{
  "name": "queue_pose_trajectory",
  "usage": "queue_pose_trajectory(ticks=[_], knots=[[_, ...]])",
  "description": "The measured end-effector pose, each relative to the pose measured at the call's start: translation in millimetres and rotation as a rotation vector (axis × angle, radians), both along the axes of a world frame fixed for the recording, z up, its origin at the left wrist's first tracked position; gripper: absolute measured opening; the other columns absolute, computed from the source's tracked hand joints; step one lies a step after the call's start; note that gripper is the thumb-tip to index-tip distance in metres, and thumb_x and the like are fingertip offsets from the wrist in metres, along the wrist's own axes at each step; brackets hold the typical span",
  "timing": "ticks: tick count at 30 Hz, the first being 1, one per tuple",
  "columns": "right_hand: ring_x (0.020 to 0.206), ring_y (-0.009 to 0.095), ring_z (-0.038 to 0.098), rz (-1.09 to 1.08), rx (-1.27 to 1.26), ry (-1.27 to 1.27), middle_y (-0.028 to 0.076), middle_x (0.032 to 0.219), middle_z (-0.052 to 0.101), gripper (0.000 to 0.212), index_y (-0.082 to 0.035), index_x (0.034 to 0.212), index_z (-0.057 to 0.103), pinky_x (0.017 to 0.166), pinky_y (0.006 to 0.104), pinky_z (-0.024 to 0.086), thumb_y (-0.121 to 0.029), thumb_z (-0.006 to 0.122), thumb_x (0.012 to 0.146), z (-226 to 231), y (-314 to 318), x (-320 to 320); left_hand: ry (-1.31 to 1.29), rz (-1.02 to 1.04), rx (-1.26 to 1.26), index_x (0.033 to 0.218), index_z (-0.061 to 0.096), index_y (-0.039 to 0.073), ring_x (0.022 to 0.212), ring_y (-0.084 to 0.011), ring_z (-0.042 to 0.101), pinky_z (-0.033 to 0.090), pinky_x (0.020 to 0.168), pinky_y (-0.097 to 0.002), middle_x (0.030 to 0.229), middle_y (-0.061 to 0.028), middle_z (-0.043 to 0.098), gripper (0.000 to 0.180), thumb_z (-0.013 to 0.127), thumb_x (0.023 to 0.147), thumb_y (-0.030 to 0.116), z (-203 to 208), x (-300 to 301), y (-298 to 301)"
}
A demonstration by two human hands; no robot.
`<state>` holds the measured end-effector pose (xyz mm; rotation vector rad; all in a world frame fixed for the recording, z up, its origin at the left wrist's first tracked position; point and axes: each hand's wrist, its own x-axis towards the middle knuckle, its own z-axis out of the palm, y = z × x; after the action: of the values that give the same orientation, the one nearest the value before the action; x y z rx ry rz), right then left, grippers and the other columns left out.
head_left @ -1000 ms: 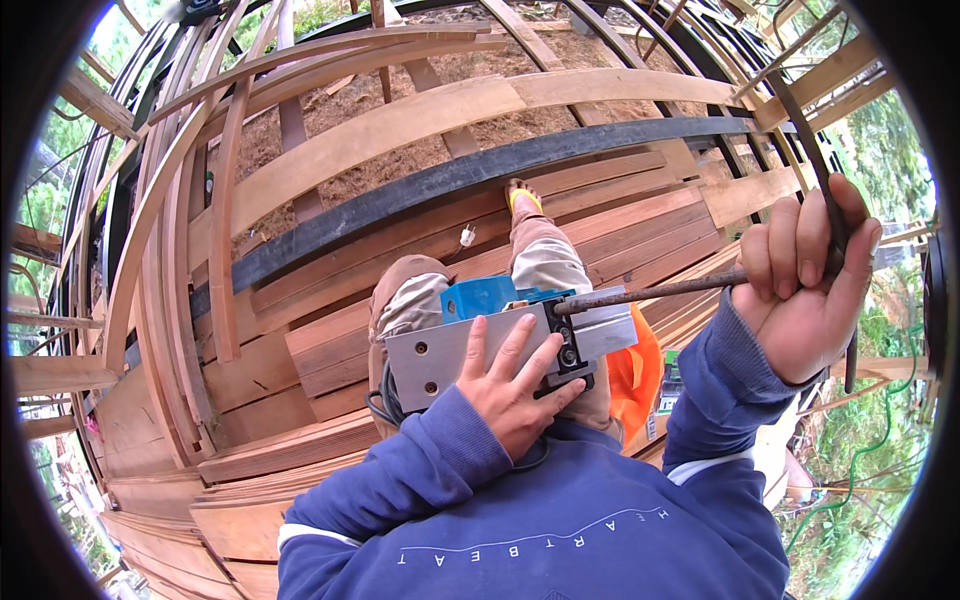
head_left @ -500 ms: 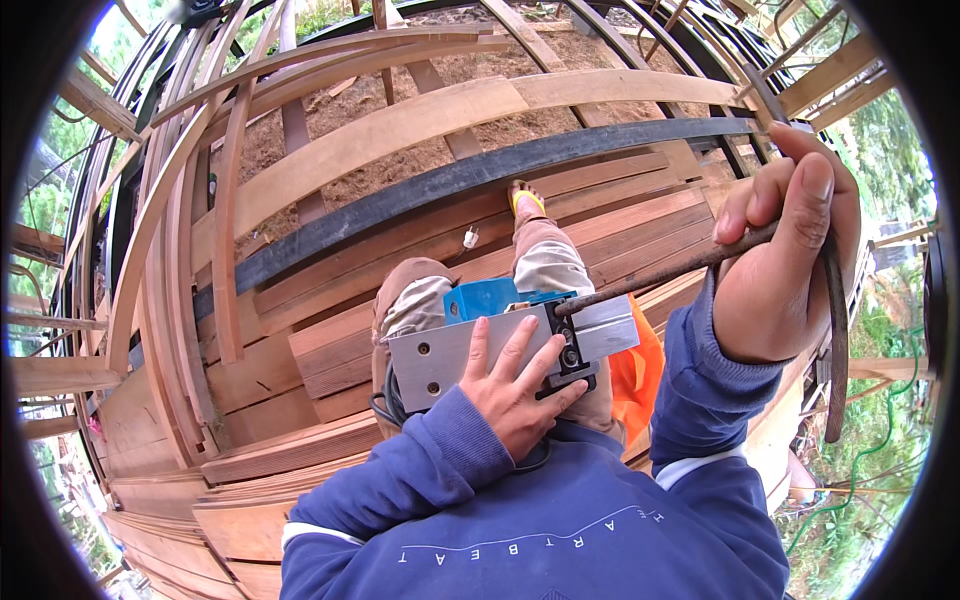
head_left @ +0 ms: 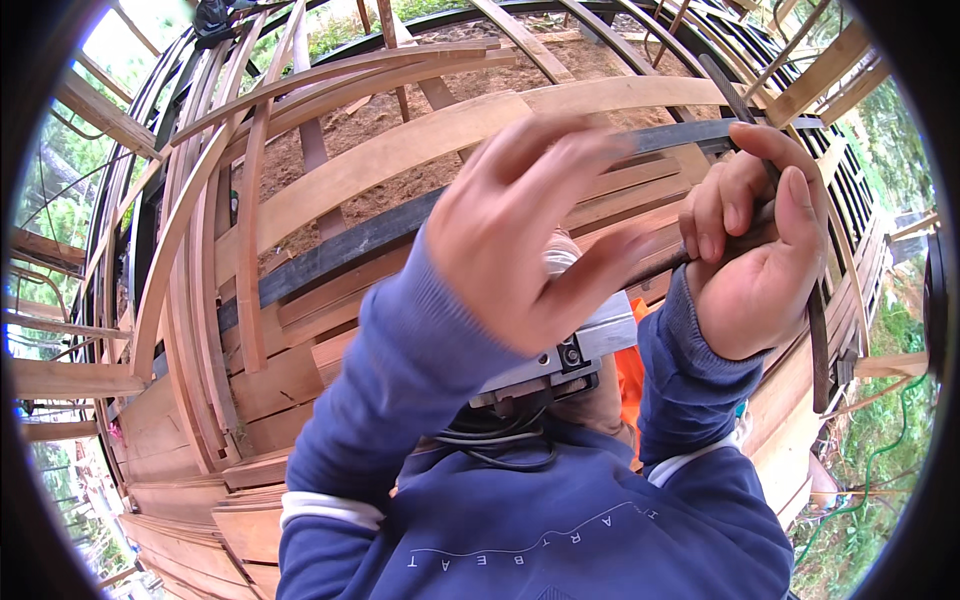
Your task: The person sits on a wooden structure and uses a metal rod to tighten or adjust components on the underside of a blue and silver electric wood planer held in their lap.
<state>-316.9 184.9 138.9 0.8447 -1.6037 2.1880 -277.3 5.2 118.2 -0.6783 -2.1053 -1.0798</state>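
I have my left hand [head_left: 490, 240] spread in the air, partly covering the power tool [head_left: 612, 330] on the lap. My right hand [head_left: 755, 245] curls around dark metal rods [head_left: 820, 360]; one rod's tip is hidden. I judge this as turning work, next needing the tool braced and the rod seated.

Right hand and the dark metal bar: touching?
Touching. The head view shows it: the right hand has its fingers curled around the dark metal bar, which sticks out above and below the grip.
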Motion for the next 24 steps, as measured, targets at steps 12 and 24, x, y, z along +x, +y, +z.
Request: queue_pose_trajectory(ticks=[12, 24], knots=[[0.053, 0.006, 0.043, -0.208, -0.002, 0.01, 0.003, 0.074, 0.054, 0.026, 0.002, 0.106, 0.06, 0.047, 0.02, 0.033, -0.018, 0.044, 0.101, -11, -7, 0, 0.399, -0.47, -0.02, 0.102, 0.061, 0.001, 0.081, -0.0278, 0.06, 0.049, 0.078, -0.0401, 0.087, -0.0124, 0.06, 0.045, 0.072, 0.084, 0.041, 35, -106, 41], [0.05, 0.006, 0.042, -0.096, 0.168, -0.016, 0.001, 0.071, 0.052, 0.024, 0.0, 0.109, 0.059, 0.045, 0.0197, 0.031, -0.014, 0.041, 0.105, -23, -25, -72, 0.037, -0.203, 0.124, 0.104, 0.062, -0.004, 0.082, -0.0263, 0.065, 0.052, 0.074, -0.0364, 0.087, -0.0178, 0.065, 0.046, 0.064, 0.097, 0.042, 47, -102, 28]])
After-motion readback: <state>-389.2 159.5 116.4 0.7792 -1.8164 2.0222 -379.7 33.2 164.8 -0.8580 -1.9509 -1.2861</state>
